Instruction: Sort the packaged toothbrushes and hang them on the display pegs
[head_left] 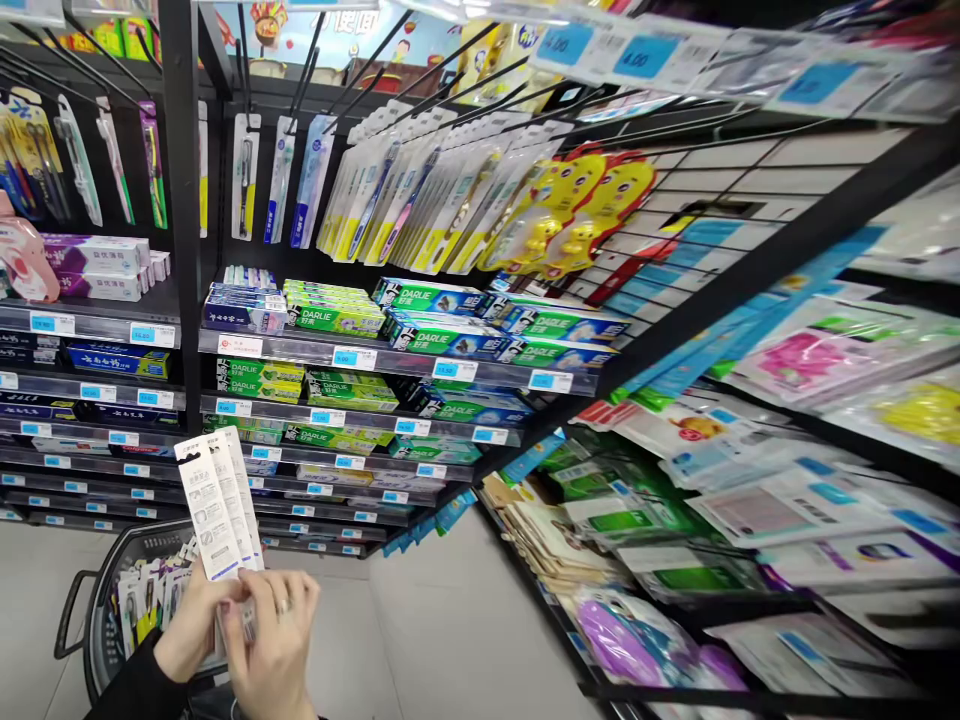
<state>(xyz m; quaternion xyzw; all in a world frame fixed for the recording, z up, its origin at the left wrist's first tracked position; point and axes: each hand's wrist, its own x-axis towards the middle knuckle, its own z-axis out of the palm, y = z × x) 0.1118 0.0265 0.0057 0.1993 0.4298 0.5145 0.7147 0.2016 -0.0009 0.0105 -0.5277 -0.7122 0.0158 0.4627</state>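
Note:
Both my hands hold a small fan of white carded toothbrush packs (219, 505), their backs facing me, at the lower left. My left hand (191, 620) grips the packs from the left side, fingers curled. My right hand (276, 635) is closed over their lower end from the right, a ring on one finger. Directly below the hands stands a dark basket (94, 610) filled with several more packs.
Hooks with hanging toothbrush packs (420, 195) fill the upper shelf wall. Boxed toothpaste (450, 330) lines the shelves beneath, with blue price tags. A black rack (750, 270) of flat packets runs along the right. Pale floor (435, 620) lies between.

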